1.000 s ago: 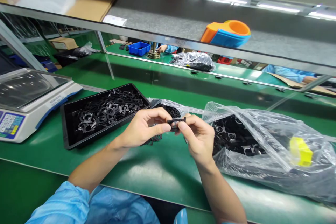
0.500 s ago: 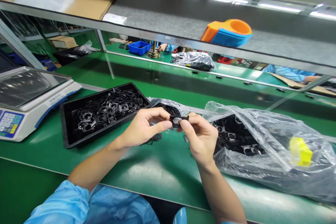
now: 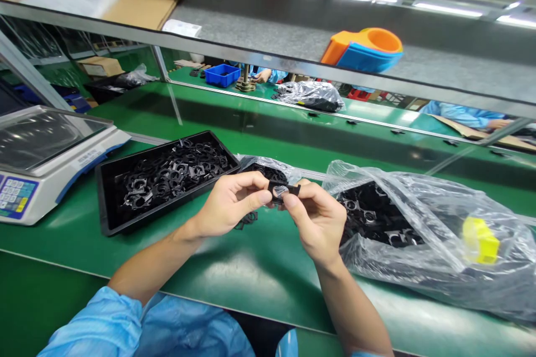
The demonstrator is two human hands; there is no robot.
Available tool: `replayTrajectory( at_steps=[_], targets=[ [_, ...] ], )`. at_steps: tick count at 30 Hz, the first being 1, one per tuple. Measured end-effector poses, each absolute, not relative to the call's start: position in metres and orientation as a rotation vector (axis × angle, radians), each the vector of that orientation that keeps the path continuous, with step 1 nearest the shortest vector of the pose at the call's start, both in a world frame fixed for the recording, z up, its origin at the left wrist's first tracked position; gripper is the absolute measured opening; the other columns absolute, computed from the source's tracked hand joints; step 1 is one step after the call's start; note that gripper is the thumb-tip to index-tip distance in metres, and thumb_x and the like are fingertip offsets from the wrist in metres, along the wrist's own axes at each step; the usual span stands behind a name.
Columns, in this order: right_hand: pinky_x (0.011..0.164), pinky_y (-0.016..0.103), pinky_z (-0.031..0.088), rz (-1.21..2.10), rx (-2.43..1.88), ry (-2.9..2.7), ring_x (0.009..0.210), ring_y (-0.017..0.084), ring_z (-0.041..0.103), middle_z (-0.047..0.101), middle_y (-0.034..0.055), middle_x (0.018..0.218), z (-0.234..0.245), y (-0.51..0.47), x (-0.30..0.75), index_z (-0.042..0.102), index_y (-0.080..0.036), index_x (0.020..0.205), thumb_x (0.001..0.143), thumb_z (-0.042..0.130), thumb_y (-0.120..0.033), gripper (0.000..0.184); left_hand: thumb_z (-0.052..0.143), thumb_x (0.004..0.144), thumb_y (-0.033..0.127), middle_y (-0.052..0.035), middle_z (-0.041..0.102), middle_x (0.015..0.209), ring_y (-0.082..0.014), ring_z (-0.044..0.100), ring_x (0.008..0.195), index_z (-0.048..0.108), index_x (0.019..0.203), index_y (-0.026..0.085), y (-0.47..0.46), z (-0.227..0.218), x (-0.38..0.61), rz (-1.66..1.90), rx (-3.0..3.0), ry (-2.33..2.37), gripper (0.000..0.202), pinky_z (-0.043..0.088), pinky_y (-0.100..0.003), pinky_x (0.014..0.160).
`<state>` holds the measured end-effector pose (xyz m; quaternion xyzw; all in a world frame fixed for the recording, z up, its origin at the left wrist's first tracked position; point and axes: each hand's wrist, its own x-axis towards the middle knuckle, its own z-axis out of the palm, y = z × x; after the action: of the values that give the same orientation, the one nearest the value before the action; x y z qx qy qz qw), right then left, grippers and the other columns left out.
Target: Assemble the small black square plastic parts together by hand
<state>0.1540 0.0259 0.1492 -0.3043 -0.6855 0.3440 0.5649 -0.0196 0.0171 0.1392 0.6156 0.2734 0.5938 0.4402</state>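
Note:
Between both hands, above the green table (image 3: 234, 284), is a small black plastic part with a round opening (image 3: 280, 191). My left hand (image 3: 228, 201) pinches its left end between thumb and fingers. My right hand (image 3: 320, 215) grips the other end, its thumb pressed on the near face. A few similar black parts (image 3: 248, 220) lie on the table just below my left hand. Left of the hands, a black tray (image 3: 154, 209) holds many loose parts of this kind. A clear plastic bag (image 3: 431, 256) with more of them lies open to the right.
A white scale (image 3: 79, 162) stands at far left. A yellow object (image 3: 481, 240) shows at the bag's right side. Overhead runs a grey shelf (image 3: 259, 17) carrying orange and blue holders (image 3: 366, 50). Beyond, co-workers' hands (image 3: 263, 75) appear by a blue bin (image 3: 223, 75).
The black part has tilted, so its round opening faces me more. Both hands have shifted very slightly left, still gripping it.

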Motion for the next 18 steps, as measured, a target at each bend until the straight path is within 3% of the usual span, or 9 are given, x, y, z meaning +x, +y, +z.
replayTrajectory(
  at_steps=[9,18],
  targets=[
    [0.056,0.028,0.050,0.966,-0.737,-1.639,0.059,0.015,0.058,0.066,0.0018,0.069,0.157,0.025,0.157,0.073,-0.020,0.079,0.090,0.072,-0.044,0.026,0.070,0.093,0.035,-0.0045,0.069,0.078,-0.0147,0.062,0.073,0.073,0.085,0.016,0.017,0.139,-0.024,1.564,1.758,0.763,0.021,0.050,-0.025,0.068],
    [0.060,0.028,0.051,0.951,-0.724,-1.677,0.060,0.015,0.060,0.066,0.0015,0.066,0.159,0.024,0.157,0.070,-0.020,0.068,0.093,0.069,-0.040,0.032,0.069,0.095,0.030,-0.0045,0.070,0.079,-0.0148,0.063,0.074,0.074,0.089,0.017,0.017,0.139,-0.026,1.579,1.826,0.721,0.016,0.050,-0.026,0.070]
  ],
)
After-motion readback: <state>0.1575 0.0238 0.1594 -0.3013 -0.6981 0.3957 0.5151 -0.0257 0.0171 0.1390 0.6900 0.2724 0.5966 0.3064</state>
